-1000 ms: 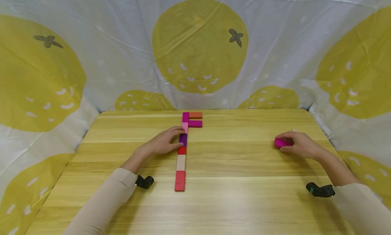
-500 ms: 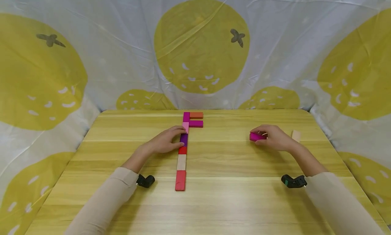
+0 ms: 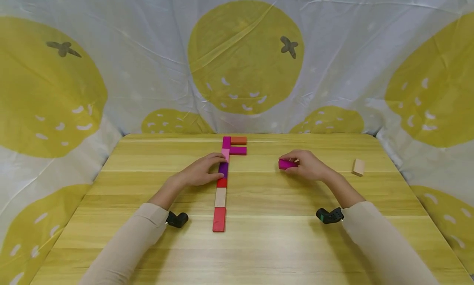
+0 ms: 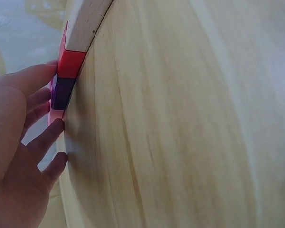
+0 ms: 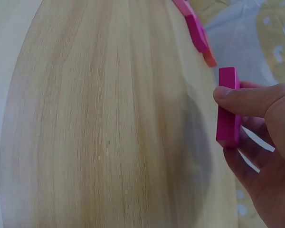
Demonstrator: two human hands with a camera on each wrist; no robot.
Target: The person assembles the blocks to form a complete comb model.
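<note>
My right hand [image 3: 310, 165] pinches a magenta wooden block [image 3: 285, 165] between thumb and fingers, over the table right of the row; the right wrist view shows this block [image 5: 227, 124] held upright, its shadow on the wood. With relaxed fingers, my left hand [image 3: 200, 170] touches the row from its left side, at the pink block [image 3: 225, 153] and purple block [image 3: 224, 168]. A red block [image 3: 221, 183], a plain wood block [image 3: 220, 197] and a coral-red block [image 3: 219, 220] continue the line nearer me. A magenta block [image 3: 226, 142] forms its far end.
An orange block [image 3: 238, 140] and another magenta block [image 3: 238, 151] branch rightward from the row's far end. One plain wood block [image 3: 358, 167] lies alone at the right of the table [image 3: 266, 244]. Behind hangs a fruit-patterned cloth [image 3: 333, 50].
My right hand has carried the magenta block leftward toward the row, uncovering the lone plain wood block at the right. The left hand has stayed at the row.
</note>
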